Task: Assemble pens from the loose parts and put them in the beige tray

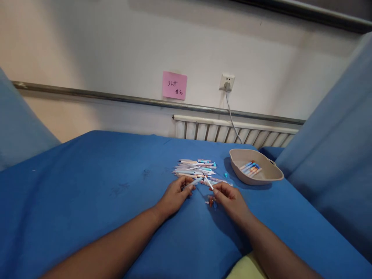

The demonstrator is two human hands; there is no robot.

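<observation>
In the head view, the left hand [176, 195] pinches a pale, translucent pen tube [194, 183], while the right hand [231, 198] clamps a slim white refill [208, 183] with a dark tip; both slant above the blue sheet [101, 201], just before the pen pile [194, 168].

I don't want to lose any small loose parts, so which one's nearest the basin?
The turquoise piece, lying alone between the pile of pens and the beige basin; the reddish-brown piece and blue piece lie close together near the right hand.
</observation>
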